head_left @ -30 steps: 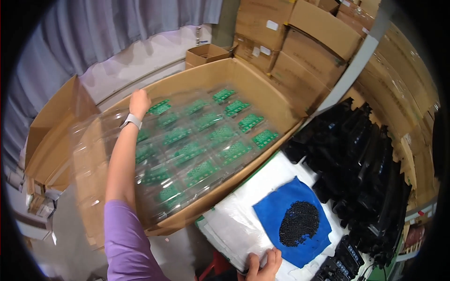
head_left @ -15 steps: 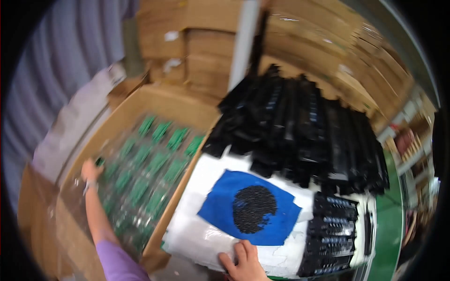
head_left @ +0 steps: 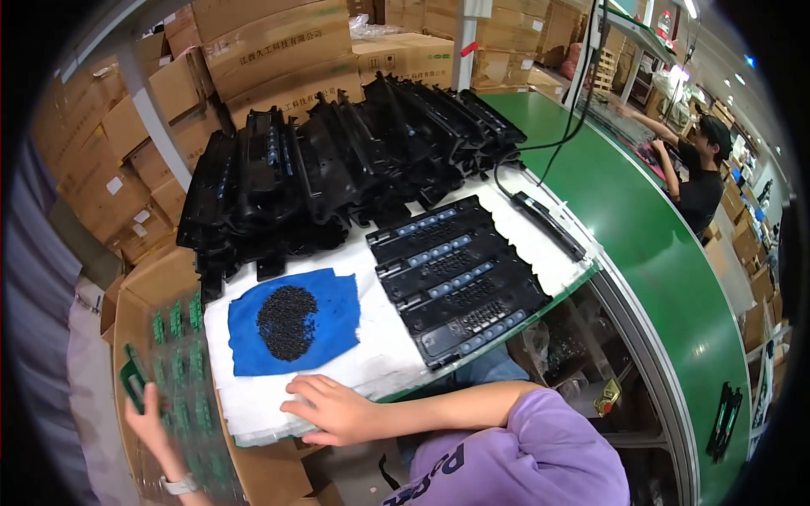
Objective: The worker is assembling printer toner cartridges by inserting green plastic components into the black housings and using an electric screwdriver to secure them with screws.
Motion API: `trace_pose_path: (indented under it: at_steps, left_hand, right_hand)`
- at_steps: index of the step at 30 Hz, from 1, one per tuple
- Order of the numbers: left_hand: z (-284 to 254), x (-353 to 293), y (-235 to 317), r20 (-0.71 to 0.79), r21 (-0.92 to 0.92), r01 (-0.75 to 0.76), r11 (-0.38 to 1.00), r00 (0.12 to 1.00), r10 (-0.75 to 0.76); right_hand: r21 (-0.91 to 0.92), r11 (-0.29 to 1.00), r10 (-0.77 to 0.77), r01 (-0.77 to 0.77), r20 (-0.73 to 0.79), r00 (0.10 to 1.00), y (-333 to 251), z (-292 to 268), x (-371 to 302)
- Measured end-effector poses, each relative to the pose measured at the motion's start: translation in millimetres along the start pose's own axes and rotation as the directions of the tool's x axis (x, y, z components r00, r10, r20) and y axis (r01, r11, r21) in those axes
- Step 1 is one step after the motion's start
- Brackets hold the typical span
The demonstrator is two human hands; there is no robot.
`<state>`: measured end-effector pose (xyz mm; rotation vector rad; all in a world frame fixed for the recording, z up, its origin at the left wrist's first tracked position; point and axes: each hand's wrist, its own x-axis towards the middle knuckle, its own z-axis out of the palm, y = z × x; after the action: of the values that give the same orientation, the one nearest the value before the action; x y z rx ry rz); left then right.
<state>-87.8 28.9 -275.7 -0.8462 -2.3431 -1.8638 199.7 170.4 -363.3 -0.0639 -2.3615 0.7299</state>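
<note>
One small green board [head_left: 132, 378] pinched in left hand [head_left: 150, 419], fingers closed on it, lifted just above open cardboard box [head_left: 126, 308] at lower left, over rows of bagged green boards [head_left: 179, 354]. A second ago same hand reaching flat across those rows, nothing visibly held; now drawn back toward near edge with a piece, so pick looks done. Right hand [head_left: 331, 409] flat, fingers spread, holding nothing, resting on white sheet [head_left: 384, 350] at near table edge, as before. Just beyond it blue cloth [head_left: 291, 319] with heap of tiny black parts [head_left: 287, 321]. Right of cloth, flat black trays [head_left: 460, 278]; behind, piled black housings [head_left: 337, 160]. Green conveyor [head_left: 666, 244] far right, another person [head_left: 696, 173] working there
</note>
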Motion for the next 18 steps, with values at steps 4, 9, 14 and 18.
trace_pose_path:
  at_steps: [4,9,14,18]
  left_hand:
    - [83.2,-105.9,63.1,0.345,-0.159,0.069,0.985,0.939,-0.01]
    - [158.9,-192.0,126.5,0.647,-0.172,-0.006,0.985,0.754,0.117]
    - [218.6,-241.9,152.7,0.655,-0.236,-0.186,0.954,0.695,0.298]
    - [249.0,-252.7,156.3,0.723,-0.31,-0.135,0.941,0.609,0.326]
  right_hand:
    - [0.568,0.795,0.293,-0.211,-0.055,0.954,-32.3,-61.4,-13.9]
    - [0.595,0.751,0.441,-0.288,-0.126,0.889,-26.8,-126.6,-64.5]
    - [0.646,0.667,0.627,-0.371,-0.217,0.748,-12.8,-178.7,-121.5]
    - [0.542,0.69,0.721,-0.481,-0.456,0.521,13.6,-214.1,-158.2]
